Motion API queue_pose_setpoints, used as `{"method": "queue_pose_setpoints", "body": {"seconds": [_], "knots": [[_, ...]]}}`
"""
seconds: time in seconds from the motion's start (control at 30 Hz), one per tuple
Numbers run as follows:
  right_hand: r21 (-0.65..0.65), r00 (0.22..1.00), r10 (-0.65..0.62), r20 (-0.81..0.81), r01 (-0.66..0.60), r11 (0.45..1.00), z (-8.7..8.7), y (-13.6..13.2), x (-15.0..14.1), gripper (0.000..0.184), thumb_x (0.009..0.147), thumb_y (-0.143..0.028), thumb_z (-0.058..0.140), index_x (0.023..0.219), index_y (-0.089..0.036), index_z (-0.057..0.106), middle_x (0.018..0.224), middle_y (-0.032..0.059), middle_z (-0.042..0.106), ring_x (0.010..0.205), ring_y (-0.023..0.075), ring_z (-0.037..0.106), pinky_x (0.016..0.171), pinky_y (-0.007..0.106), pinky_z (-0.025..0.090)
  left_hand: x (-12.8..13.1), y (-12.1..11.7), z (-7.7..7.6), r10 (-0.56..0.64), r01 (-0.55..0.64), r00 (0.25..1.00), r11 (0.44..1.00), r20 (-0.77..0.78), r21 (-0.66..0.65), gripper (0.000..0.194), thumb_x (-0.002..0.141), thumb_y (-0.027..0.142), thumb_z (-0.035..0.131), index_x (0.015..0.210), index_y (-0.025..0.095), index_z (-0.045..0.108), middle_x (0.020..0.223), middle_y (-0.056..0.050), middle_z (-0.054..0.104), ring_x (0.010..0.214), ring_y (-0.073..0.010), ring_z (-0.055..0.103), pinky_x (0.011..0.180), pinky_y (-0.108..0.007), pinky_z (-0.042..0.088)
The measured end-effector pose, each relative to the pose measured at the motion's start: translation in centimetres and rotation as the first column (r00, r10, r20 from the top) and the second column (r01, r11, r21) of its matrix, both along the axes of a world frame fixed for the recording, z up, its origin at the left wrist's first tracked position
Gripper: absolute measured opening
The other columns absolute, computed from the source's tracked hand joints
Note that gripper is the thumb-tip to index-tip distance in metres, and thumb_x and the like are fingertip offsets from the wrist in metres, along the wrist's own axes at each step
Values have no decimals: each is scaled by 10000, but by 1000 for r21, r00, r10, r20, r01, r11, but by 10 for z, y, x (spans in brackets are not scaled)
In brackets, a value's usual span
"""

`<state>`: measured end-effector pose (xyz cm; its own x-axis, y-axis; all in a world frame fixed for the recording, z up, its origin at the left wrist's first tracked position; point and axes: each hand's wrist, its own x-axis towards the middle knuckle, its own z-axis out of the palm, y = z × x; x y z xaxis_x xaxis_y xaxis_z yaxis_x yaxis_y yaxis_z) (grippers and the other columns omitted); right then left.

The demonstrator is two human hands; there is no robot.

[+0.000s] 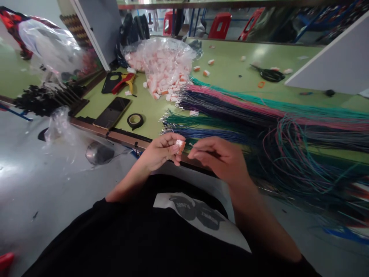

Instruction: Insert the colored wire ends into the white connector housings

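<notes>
Between the thumb and fingers of my left hand [165, 151] is a small white and orange plastic connector [180, 145]. Just to its right, my right hand [220, 156] pinches a thin wire whose pale tip [190, 144] points at the connector, with a small gap between them. Most of that wire is hidden behind the fingers. Beyond my hands lie bundles of blue wires [207, 133], dark green wires [190, 120] and pink wires [225, 99], their metal-tipped ends toward the left. A clear bag of the same connectors [170, 57] stands open behind them.
A roll of black tape [135, 121], a phone [113, 112] and red-yellow pliers [124, 82] lie on the green table [150, 104] at left. Black scissors [269, 74] rest at the back right, near loose connectors. Looped wires [296, 150] hang over the table's front edge at right.
</notes>
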<state>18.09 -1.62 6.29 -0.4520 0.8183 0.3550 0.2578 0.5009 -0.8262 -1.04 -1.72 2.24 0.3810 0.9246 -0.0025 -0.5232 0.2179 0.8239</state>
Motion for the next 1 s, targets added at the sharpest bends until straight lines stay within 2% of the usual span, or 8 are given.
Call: {"method": "queue_pose_setpoints", "body": {"seconds": [0.07,0.13,0.23,0.43,0.83,1.0], "knots": [[-2,995,-91,28,91,996,-1,1,5,106,852,-324,618,833,-246,688,784,-3,724,653,141,636,597,269,458,1,0,0,1,-1,1000,1000,-3,2,340,722,302,817,949,144,619,666,42,624,526,-74,622,511,-182,562],[82,982,-144,121,135,987,-2,1,7,113,844,-267,595,787,-241,689,753,1,711,656,139,621,614,270,439,2,0,1,0,0,1000,1000,-5,3,337,731,299,807,963,148,616,665,45,615,530,-74,619,510,-181,557],[211,951,-184,250,132,969,-4,0,6,176,846,-222,542,732,-223,675,683,4,670,633,129,583,617,267,404,3,-1,2,-4,4,1000,1000,-11,11,336,738,300,801,972,153,610,660,47,612,531,-75,616,509,-184,554],[293,894,-277,351,176,940,-7,-5,0,212,823,-216,496,655,-205,625,607,-3,590,573,107,498,568,258,324,6,-3,2,20,-19,1000,999,-11,43,349,729,320,810,969,160,616,666,46,615,539,-76,621,508,-182,548],[336,869,-336,365,214,917,-9,-9,-4,229,780,-201,467,560,-192,533,539,-9,510,547,102,415,557,270,264,9,-5,5,41,-39,998,998,-45,45,364,729,337,804,976,157,607,666,50,614,544,-77,627,521,-193,555],[273,868,-306,390,208,939,-7,-8,-4,240,790,-213,452,564,-191,529,555,-4,539,556,104,437,567,278,262,10,-5,5,46,-44,998,998,-34,53,363,725,338,807,966,156,606,661,51,622,540,-73,624,515,-186,548]]}}
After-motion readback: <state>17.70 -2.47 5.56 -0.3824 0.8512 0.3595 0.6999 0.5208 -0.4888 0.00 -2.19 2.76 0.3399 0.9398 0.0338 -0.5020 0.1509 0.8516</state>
